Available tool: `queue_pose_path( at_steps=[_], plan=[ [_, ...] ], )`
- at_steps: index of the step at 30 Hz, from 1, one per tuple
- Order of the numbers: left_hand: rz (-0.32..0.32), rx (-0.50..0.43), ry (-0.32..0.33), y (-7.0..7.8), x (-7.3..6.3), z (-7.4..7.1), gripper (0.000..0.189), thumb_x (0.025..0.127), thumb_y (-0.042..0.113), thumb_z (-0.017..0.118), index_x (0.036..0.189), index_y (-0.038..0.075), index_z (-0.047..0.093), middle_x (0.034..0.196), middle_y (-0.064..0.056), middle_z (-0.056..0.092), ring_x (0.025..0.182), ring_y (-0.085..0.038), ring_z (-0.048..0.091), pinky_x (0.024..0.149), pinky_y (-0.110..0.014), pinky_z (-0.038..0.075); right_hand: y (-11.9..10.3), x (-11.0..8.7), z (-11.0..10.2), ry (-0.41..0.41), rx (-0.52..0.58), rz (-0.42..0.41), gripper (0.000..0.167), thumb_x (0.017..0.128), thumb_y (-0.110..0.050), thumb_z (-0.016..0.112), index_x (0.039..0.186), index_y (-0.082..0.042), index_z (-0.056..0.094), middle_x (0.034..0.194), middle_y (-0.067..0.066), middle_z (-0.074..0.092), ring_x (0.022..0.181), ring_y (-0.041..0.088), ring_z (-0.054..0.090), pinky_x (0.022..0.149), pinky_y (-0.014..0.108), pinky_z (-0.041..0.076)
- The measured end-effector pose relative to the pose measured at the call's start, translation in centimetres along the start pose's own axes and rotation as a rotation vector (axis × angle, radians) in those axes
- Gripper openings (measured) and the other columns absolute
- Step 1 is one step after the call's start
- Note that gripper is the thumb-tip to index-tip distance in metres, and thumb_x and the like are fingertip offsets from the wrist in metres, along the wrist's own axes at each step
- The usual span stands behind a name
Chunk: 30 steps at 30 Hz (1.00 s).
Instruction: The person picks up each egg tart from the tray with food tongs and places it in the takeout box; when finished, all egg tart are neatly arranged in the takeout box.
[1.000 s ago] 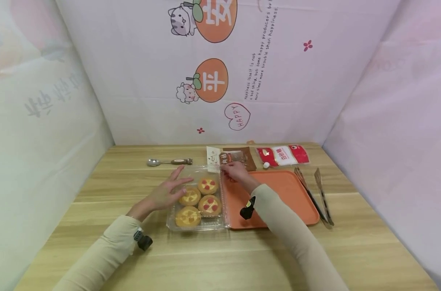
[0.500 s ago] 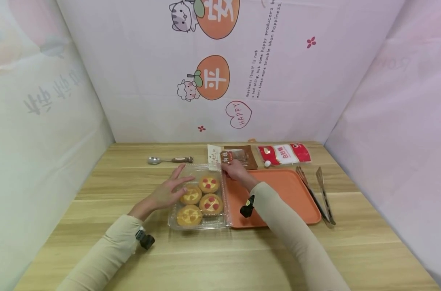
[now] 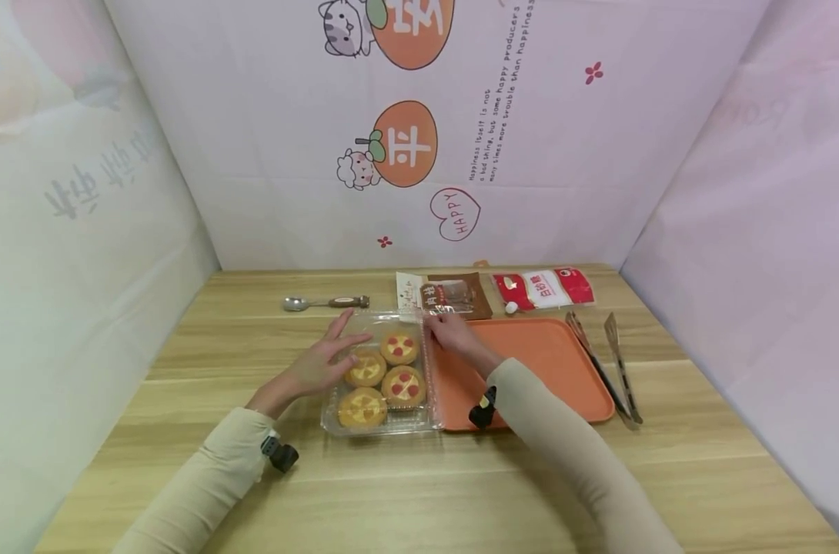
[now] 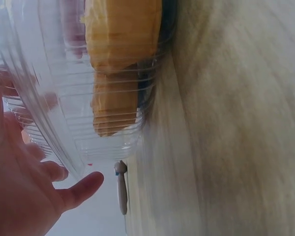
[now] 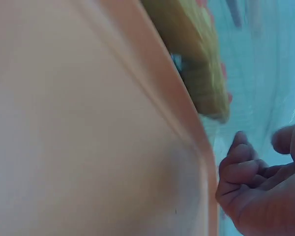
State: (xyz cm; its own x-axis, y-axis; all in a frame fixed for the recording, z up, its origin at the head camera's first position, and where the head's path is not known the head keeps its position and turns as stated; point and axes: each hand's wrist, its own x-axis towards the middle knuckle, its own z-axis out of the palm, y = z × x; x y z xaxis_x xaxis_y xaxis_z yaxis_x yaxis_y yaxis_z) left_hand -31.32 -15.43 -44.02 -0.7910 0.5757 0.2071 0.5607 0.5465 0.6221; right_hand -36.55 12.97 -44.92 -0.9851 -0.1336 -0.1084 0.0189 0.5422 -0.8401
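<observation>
A clear plastic box (image 3: 411, 419) with several round tarts inside lies in the middle of the table, its lid over them. Two tarts have red toppings, such as the front red-topped tart (image 3: 403, 386); the others are yellow, like the nearest yellow tart (image 3: 362, 408). My left hand (image 3: 320, 368) rests on the box's left side, fingers spread over the lid; the left wrist view shows its thumb sticking out beside the rim. At the far right corner, my right hand (image 3: 461, 338) pinches the box edge with curled fingers. In the right wrist view the exact contact is blurred.
An orange tray (image 3: 530, 362) lies against the box's right side, beneath the right forearm. Tongs (image 3: 620, 369) lie right of it. Behind are a spoon (image 3: 325, 302), a brown packet (image 3: 461, 296) and a red-and-white bag (image 3: 544, 288). Walls of printed cloth enclose the table.
My right wrist has shifted slightly right and toward me, while its fingers stay at the box corner. My left hand keeps its place on the box. The head view has tilted slightly.
</observation>
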Motion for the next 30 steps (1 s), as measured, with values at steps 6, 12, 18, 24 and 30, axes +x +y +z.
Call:
queue_pose_path(
  at_steps=[6,12,18,24,30],
  plan=[
    [-0.026,0.012,-0.001,0.0,0.0,0.3,0.046,0.098,0.015,0.055,0.143,0.013,0.050,0.164,-0.008,-0.006,0.148,-0.040,0.008,0.104,-0.068,0.026,0.6,-5.6,-0.8,-0.139,-0.028,-0.033,0.034,0.101,-0.033,0.048,0.087,-0.006,0.063,0.074,0.007,0.058,0.064,0.017,0.050,0.057,0.029,0.042],
    [-0.037,0.024,0.001,0.3,0.0,0.2,0.046,0.098,0.015,0.054,0.143,0.014,0.050,0.164,-0.008,-0.006,0.148,-0.039,0.006,0.104,-0.068,0.025,1.4,-10.6,-1.2,-0.410,0.076,-0.043,0.023,0.097,-0.021,0.053,0.091,-0.002,0.065,0.078,0.007,0.061,0.068,0.017,0.052,0.060,0.028,0.043],
    [-0.053,0.014,0.004,0.5,0.0,0.1,0.045,0.098,0.015,0.054,0.143,0.013,0.050,0.164,-0.007,-0.006,0.148,-0.040,0.007,0.103,-0.069,0.026,1.8,-12.3,-0.7,-0.532,0.179,-0.023,0.024,0.092,-0.021,0.060,0.081,-0.001,0.066,0.071,0.004,0.065,0.055,0.010,0.047,0.048,0.022,0.034],
    [-0.033,0.022,-0.001,0.3,0.0,0.3,0.045,0.098,0.014,0.053,0.143,0.012,0.050,0.164,-0.009,-0.005,0.147,-0.042,0.010,0.100,-0.069,0.031,2.1,-12.6,-0.3,-0.529,0.253,0.023,0.025,0.091,-0.022,0.065,0.073,-0.005,0.064,0.065,0.001,0.064,0.050,0.008,0.044,0.045,0.021,0.030],
    [-0.031,0.023,0.000,0.3,0.0,0.4,0.044,0.098,0.013,0.053,0.143,0.012,0.050,0.164,-0.008,-0.006,0.147,-0.042,0.008,0.102,-0.069,0.028,2.1,-12.7,-0.2,-0.516,0.250,0.029,0.020,0.090,-0.014,0.063,0.072,-0.005,0.063,0.064,0.001,0.061,0.051,0.007,0.044,0.046,0.021,0.031]
  ],
)
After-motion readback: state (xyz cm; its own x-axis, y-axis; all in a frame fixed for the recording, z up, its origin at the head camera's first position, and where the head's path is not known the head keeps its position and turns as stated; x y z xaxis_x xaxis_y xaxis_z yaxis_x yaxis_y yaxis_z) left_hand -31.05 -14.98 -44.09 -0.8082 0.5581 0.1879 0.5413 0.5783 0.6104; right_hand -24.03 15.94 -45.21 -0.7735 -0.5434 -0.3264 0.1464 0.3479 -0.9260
